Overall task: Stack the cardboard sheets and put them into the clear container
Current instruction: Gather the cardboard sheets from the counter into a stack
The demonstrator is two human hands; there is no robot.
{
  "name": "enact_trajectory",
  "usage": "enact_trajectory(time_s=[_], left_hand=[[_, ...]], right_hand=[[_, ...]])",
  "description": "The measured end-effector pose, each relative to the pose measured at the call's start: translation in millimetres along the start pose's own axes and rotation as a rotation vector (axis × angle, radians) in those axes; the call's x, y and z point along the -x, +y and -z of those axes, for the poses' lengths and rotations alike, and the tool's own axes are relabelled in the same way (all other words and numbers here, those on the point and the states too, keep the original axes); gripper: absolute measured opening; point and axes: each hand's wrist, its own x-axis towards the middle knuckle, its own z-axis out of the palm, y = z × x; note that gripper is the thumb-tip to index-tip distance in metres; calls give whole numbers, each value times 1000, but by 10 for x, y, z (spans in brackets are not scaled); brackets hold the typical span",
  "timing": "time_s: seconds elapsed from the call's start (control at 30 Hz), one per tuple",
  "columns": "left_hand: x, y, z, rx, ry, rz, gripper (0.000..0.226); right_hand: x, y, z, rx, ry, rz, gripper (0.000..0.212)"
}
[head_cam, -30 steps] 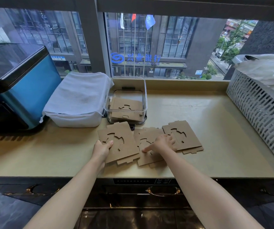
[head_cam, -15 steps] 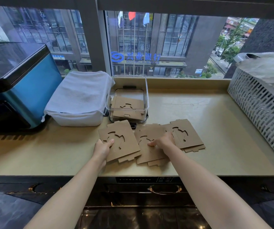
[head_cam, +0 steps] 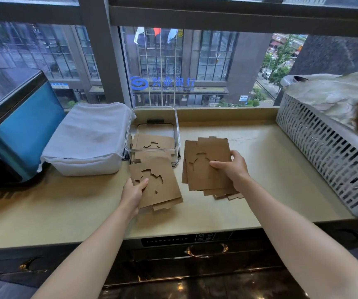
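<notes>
Open counter: bare between the cardboard and white slatted basket.
Left: towel-covered tub touches clear container.

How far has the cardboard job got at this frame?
Done: some sheets already lie in the clear container. In hand: the left hand holds one pile, the right hand grips another. Left: merge both piles and put them in.

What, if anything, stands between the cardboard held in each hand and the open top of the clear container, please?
Nothing visible does. The clear container is lidless and only partly filled with cardboard. The left hand holds its sheets just in front of it; the right hand holds its stack beside it, over bare counter.
</notes>
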Motion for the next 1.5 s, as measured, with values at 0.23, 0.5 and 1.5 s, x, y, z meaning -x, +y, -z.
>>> enact_trajectory(time_s=[0.23,0.5,1.5], left_hand=[[132,55,-433,1,-166,-50,38],[237,0,-677,-35,-216,-25,49],[146,-114,-592,21,-196,28,40]], right_hand=[[155,0,-27,20,-97,36,57],[192,217,-36,-22,-101,-38,60],[-223,361,155,417,48,-92,71]])
